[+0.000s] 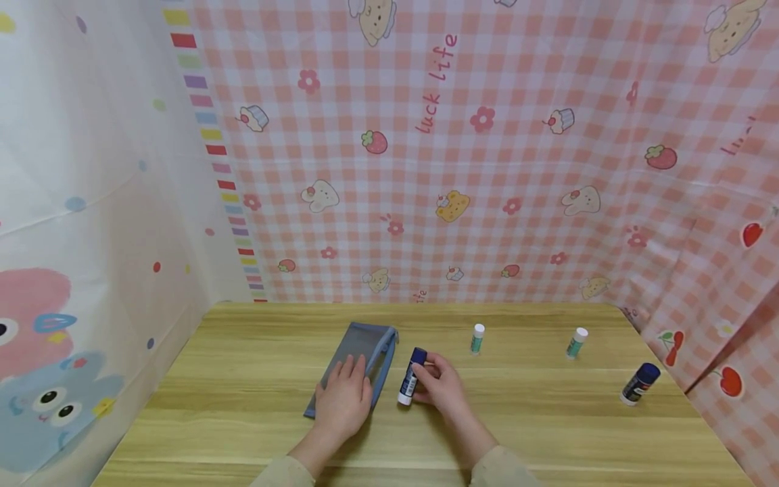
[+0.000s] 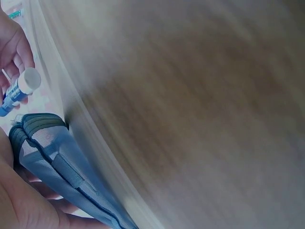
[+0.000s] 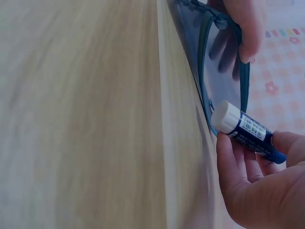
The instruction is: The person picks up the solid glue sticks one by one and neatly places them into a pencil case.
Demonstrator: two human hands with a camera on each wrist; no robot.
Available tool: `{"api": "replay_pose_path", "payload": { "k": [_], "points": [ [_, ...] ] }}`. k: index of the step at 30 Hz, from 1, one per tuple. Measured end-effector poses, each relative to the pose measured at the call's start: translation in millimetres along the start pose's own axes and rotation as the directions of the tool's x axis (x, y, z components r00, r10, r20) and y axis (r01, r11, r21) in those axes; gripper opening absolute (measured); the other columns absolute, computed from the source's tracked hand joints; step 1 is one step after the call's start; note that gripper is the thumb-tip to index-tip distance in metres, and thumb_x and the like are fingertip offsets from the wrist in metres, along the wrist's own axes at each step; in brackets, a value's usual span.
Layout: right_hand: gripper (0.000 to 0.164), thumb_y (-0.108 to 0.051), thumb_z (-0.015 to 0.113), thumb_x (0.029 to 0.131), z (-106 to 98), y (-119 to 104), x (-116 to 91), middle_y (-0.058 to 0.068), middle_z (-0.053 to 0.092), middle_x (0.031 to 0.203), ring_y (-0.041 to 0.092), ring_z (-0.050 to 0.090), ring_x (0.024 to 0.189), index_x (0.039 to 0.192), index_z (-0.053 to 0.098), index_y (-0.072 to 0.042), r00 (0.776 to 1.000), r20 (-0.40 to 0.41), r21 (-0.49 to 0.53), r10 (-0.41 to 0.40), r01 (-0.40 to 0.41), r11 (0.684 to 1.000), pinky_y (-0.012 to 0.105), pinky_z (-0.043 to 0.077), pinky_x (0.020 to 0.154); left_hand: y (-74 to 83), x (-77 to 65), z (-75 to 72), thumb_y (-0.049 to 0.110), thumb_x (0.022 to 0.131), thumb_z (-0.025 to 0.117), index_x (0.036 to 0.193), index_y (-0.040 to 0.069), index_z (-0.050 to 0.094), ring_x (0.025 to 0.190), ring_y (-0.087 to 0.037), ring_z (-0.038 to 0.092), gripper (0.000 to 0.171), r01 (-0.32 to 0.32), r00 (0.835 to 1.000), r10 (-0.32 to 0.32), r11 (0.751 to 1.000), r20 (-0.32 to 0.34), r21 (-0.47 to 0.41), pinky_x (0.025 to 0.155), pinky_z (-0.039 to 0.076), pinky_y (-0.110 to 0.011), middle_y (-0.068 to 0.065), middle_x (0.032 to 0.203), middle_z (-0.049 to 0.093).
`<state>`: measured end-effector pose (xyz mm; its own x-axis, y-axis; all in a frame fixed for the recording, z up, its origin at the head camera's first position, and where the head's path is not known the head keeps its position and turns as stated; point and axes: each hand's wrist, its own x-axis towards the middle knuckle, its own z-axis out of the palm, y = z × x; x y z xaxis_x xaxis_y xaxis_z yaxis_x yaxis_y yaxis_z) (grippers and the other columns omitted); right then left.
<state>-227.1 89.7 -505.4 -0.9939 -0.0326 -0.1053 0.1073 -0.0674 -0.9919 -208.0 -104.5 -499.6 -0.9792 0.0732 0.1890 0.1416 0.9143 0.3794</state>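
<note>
A pink checked cloth (image 1: 426, 169) printed with strawberries, cupcakes and animals hangs upright beyond the left grip (image 1: 343, 400) and the right grip (image 1: 444, 387). A white cloth (image 1: 122, 169) with coloured dots and cartoon figures hangs well off to the left of both. Under and around them spreads the wood-grained surface (image 1: 219, 433).

The blue-grey mesh pouch (image 1: 360, 338) lies beneath the left grip, aslant, its zipped mouth gaping along the side that faces the right grip. The left grip rests on the pouch with its fingers extended over the mesh and its thumb near the zip edge. The right grip, just to the pouch's right, pinches a dark blue glue stick (image 1: 410, 384) between thumb and fingers; the stick's white end points toward the wearer and its blue end away. Whether that stick touches the pouch, I cannot tell.

Well apart on the right grip's right stands a second blue glue stick (image 1: 640, 384), dark cap uppermost. Smaller are two green-labelled, white-capped sticks: the nearer small stick (image 1: 477, 340) stands a little beyond the right grip, the farther small stick (image 1: 576, 343) beyond and more to its right.
</note>
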Motion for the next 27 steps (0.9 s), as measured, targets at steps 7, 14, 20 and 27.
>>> {"api": "replay_pose_path", "payload": {
  "k": [7, 14, 20, 27],
  "points": [
    [0.047, -0.015, 0.06, 0.1, 9.1, 0.1, 3.3, 0.021, 0.062, 0.11, 0.021, 0.065, 0.082, 0.137, 0.044, 0.01, 1.0, 0.007, -0.009, 0.02, -0.02, 1.0, 0.04, 0.06, 0.068, 0.5, -0.5, 0.1, 0.028, 0.101, 0.045, 0.142, 0.006, 0.054, 0.133, -0.043, 0.043, 0.047, 0.014, 1.0, -0.014, 1.0, 0.008, 0.013, 0.096, 0.032, -0.076, -0.02, 0.145, 0.049],
    [0.05, -0.016, 0.061, 0.099, 16.5, 0.2, 10.7, 0.025, 0.06, 0.114, 0.023, 0.065, 0.084, 0.138, 0.044, 0.01, 0.999, -0.007, -0.033, 0.031, -0.031, 0.999, 0.04, 0.06, 0.068, 0.4, -0.6, 0.6, 0.028, 0.102, 0.045, 0.142, 0.006, 0.053, 0.134, -0.043, 0.042, 0.047, 0.011, 1.0, -0.011, 1.0, 0.015, 0.02, 0.096, 0.032, -0.075, -0.02, 0.146, 0.049],
    [0.047, -0.015, 0.061, 0.098, 22.4, -0.1, 16.0, 0.024, 0.061, 0.111, 0.021, 0.065, 0.08, 0.135, 0.045, 0.011, 0.999, -0.016, -0.027, 0.036, -0.036, 0.999, 0.038, 0.06, 0.064, 0.3, -0.3, -0.1, 0.027, 0.101, 0.045, 0.142, 0.005, 0.053, 0.133, -0.043, 0.043, 0.047, -0.001, 1.0, 0.001, 1.0, 0.009, 0.017, 0.096, 0.033, -0.075, -0.021, 0.145, 0.049],
    [0.045, -0.016, 0.064, 0.097, 29.5, 0.0, 22.2, 0.02, 0.062, 0.104, 0.021, 0.063, 0.078, 0.129, 0.049, 0.01, 0.999, -0.028, -0.03, 0.046, -0.046, 0.998, 0.037, 0.06, 0.061, 0.0, 0.1, -1.0, 0.026, 0.101, 0.045, 0.141, 0.005, 0.054, 0.133, -0.043, 0.044, 0.046, -0.007, 1.0, 0.006, 1.0, 0.002, 0.015, 0.094, 0.033, -0.076, -0.021, 0.144, 0.05]
  ]
}}
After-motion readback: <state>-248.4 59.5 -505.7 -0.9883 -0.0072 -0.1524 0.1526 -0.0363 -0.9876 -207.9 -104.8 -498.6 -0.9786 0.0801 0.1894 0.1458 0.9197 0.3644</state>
